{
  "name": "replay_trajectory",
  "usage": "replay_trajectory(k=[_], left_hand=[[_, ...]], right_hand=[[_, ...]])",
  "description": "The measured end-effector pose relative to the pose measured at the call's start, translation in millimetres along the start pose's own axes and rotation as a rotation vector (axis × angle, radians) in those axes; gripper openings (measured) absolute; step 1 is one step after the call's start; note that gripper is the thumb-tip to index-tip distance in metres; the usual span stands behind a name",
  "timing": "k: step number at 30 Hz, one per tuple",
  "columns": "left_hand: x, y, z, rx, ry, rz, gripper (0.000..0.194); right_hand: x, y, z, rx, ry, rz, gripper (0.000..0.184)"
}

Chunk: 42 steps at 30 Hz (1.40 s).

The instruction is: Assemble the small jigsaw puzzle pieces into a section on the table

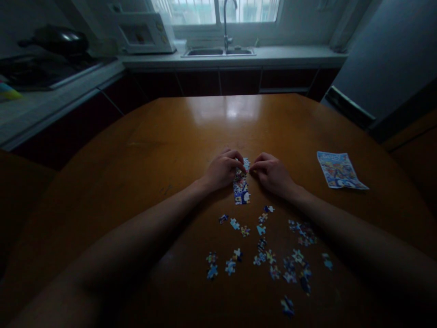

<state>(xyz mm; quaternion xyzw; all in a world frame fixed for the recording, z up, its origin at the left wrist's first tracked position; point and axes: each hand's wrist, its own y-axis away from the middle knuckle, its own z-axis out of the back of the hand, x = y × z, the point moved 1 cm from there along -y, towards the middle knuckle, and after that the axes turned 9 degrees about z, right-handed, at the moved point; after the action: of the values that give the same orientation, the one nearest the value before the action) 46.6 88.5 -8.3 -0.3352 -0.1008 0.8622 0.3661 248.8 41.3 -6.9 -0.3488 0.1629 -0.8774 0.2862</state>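
Observation:
A narrow, partly joined jigsaw puzzle point(241, 193) lies on the wooden table point(164, 136), with a knobbly right edge. My left hand point(223, 169) is curled over its upper left side, thumb and forefinger gripping it. From the right, my right hand point(272, 174) meets the puzzle's upper right edge in a pinch on a small puzzle piece point(247, 165), mostly covered by the fingertips. Nearer to me, loose puzzle pieces point(262, 246) are scattered singly and in clumps, several of them overlapping.
A creased picture sheet point(341, 171) rests on the table's right side. Beyond the table is a counter point(290, 52) with a sink point(205, 52) and a microwave point(145, 34). A dark pan point(58, 40) stands on the stove at left.

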Motion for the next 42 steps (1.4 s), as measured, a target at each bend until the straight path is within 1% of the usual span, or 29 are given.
replay_trajectory(k=[2, 5, 7, 11, 14, 21, 27, 34, 37, 42], left_hand=[[-0.8, 0.1, 1.1, -0.023, 0.007, -0.008, 0.034], [-1.0, 0.0, 3.0, -0.099, 0.014, -0.007, 0.035], [-0.3, -0.1, 2.9, -0.115, 0.01, -0.002, 0.034], [1.4, -0.1, 0.7, -0.074, -0.007, -0.012, 0.029], [1.2, 0.4, 0.4, -0.052, -0.011, -0.013, 0.03], [-2.8, 1.5, 1.2, 0.017, -0.03, 0.006, 0.034], [-2.2, 0.9, 0.5, 0.032, -0.022, 0.045, 0.038], [-0.2, 1.6, -0.4, 0.013, -0.023, 0.013, 0.035], [-0.8, 1.6, -0.4, 0.005, -0.032, 0.017, 0.036], [-1.0, 0.7, -0.4, 0.039, -0.034, 0.053, 0.035]], right_hand=[[0.3, 0.1, 0.1, -0.003, 0.002, 0.002, 0.024], [-0.5, 0.4, 0.0, -0.053, -0.001, -0.012, 0.022], [-1.3, 0.5, -0.3, -0.071, -0.001, -0.028, 0.021], [-1.0, 0.1, -0.9, -0.052, 0.0, -0.036, 0.02], [-0.2, 0.2, -0.9, -0.041, -0.007, -0.029, 0.019], [-1.0, 0.5, -0.9, 0.012, 0.017, -0.001, 0.023], [-1.1, 0.5, -1.2, 0.008, 0.004, -0.005, 0.024], [-1.4, 0.8, -1.2, 0.021, 0.024, -0.001, 0.024], [-0.8, 0.4, -0.6, 0.03, 0.026, -0.01, 0.024], [-0.1, -0.2, -0.2, 0.032, 0.028, -0.018, 0.023]])
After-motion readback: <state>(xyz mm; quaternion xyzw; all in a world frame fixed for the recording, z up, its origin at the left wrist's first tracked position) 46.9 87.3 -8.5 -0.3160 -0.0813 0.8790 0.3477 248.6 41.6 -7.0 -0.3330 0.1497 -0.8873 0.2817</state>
